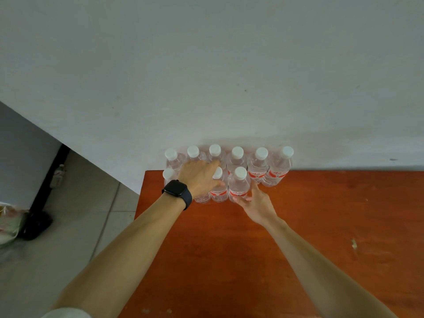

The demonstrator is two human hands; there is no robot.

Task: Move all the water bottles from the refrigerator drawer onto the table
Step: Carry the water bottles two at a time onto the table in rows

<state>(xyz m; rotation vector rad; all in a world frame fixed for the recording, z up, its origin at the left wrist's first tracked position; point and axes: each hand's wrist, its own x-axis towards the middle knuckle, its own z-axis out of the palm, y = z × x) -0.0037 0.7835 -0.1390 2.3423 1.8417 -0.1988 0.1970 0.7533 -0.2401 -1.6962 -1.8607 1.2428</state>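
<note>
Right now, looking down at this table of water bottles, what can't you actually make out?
Refrigerator drawer: nowhere in the head view, so bottles left inside are unknown.
Front-row bottle: cap and neck hidden under the left hand; its grip cannot be told.
Red labels: print too small to read.
Bag on the floor: blurred, cut off by the left edge.

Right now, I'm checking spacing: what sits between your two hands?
Head view: two front-row water bottles stand between the left hand and right hand.
</note>
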